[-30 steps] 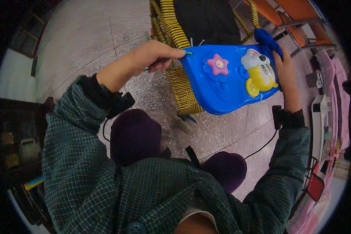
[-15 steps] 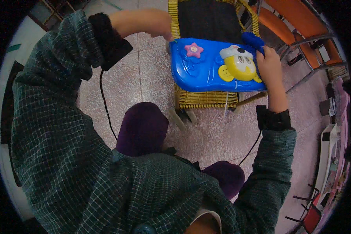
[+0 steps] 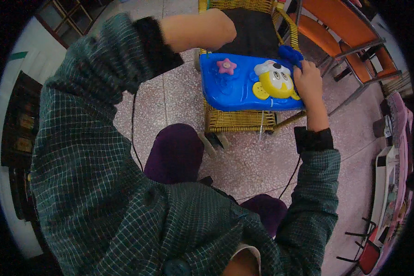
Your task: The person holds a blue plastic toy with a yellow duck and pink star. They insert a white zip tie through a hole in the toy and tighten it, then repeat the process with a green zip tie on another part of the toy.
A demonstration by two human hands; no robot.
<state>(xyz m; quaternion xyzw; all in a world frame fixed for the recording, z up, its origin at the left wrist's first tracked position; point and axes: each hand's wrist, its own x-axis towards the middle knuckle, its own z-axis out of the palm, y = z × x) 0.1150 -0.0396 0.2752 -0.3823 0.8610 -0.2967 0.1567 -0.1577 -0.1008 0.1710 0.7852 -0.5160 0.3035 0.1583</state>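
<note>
A blue plastic play tray (image 3: 237, 99) lies across the front of a small wicker stroller-like seat (image 3: 241, 123). On the tray are a yellow and white cartoon animal face (image 3: 280, 85) and a pink star (image 3: 226, 66). My right hand (image 3: 309, 83) is closed round the tray's right edge, beside a round blue part (image 3: 290, 54). Above the tray's far left side, my left hand (image 3: 221, 28) hangs over the black seat pad (image 3: 253, 30). Its wrist is bent and its fingers are turned out of sight.
Orange chairs (image 3: 340, 27) with metal legs stand at the far right. A small red chair (image 3: 368, 255) is at the lower right. Speckled tiles cover the floor (image 3: 244, 165). Black cables (image 3: 133, 124) hang from my cuffs, and my purple-clad knees (image 3: 177, 154) are below the tray.
My left hand has left the tray's far left corner and moved right, over the black seat pad. My right hand stays on the tray's right edge. The view has shifted slightly.
</note>
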